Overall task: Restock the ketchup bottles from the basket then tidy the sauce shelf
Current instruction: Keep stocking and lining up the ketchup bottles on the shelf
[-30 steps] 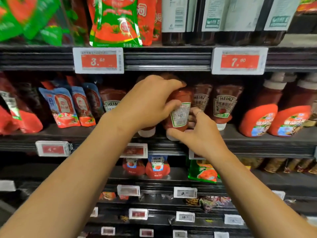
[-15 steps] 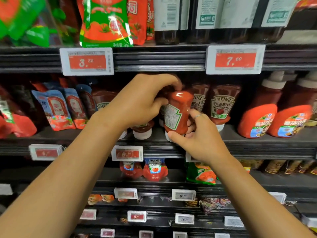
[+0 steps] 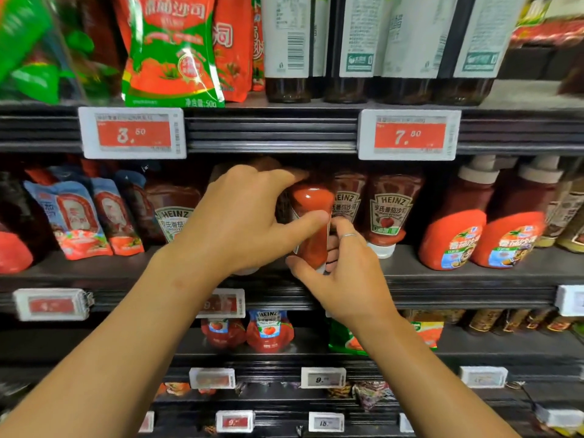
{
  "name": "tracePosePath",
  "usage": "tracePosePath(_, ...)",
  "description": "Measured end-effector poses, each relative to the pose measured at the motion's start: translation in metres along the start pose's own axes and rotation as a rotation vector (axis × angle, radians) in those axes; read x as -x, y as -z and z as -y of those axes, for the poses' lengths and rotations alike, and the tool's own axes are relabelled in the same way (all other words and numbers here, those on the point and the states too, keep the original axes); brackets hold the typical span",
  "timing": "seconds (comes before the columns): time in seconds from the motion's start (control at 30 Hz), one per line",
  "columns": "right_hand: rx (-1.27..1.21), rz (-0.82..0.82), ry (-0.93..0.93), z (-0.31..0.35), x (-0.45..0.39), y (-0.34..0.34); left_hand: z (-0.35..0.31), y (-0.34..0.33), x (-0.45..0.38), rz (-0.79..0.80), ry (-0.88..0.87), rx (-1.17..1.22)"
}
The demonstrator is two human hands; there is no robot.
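Observation:
A Heinz ketchup bottle [image 3: 311,227] stands cap-down at the front of the middle sauce shelf [image 3: 442,279], its side edge turned toward me. My left hand [image 3: 243,219] grips its upper body from the left, thumb across the front. My right hand [image 3: 344,270] holds its lower part and cap from the right, fingers curled behind it. More Heinz bottles stand beside it: one at the left [image 3: 172,213], two at the right [image 3: 390,213]. The basket is out of view.
Blue sauce pouches [image 3: 82,216] lean at the left of the same shelf, red squeeze bottles [image 3: 455,229] stand at the right. Price tags [image 3: 132,132] line the shelf edge above. Dark bottles [image 3: 407,42] and green-red pouches [image 3: 170,52] fill the top shelf; smaller ketchup bottles [image 3: 268,330] sit below.
Both hands have turned the ketchup bottle about its upright axis: its back label faced me earlier, now only its narrow side shows. The bottle stays at the same spot on the shelf.

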State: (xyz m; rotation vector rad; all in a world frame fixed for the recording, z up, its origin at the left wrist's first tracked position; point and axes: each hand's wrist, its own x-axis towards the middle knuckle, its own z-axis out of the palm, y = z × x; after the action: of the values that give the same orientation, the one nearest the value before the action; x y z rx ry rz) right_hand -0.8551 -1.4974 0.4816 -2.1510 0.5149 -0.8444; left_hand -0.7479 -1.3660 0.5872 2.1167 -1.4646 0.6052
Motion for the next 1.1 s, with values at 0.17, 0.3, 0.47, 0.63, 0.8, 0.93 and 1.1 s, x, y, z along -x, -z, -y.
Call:
tracePosePath(0.17, 0.113, -0.021, 0.014, -0.003, 0.0, 0.001, 0.0, 0.004, -0.007, 0.059, -0.021, 0.032)
tracePosePath(0.3, 0.065, 0.038, 0.004, -0.009, -0.001, 0.007, 0.008, 0.008, -0.011, 0.102, -0.064, 0.009)
tracePosePath(0.47, 0.042, 0.01, -0.023, -0.006, -0.003, 0.007, 0.005, 0.009, -0.016, 0.128, -0.098, -0.007)
tracePosePath(0.63, 0.062, -0.008, -0.035, -0.001, 0.001, 0.005, 0.006, 0.004, -0.018, 0.144, -0.099, 0.009)
tracePosePath(0.8, 0.018, 0.034, -0.064, -0.006, 0.003, 0.015, 0.013, 0.009, -0.017, 0.244, -0.154, -0.004)
tracePosePath(0.93, 0.069, 0.03, -0.039, -0.004, -0.003, 0.01, 0.017, 0.01, -0.017, 0.207, -0.162, -0.068)
tracePosePath(1.1, 0.146, 0.014, 0.0, -0.002, -0.004, 0.006, 0.027, 0.01, -0.009, 0.15, -0.126, -0.1)
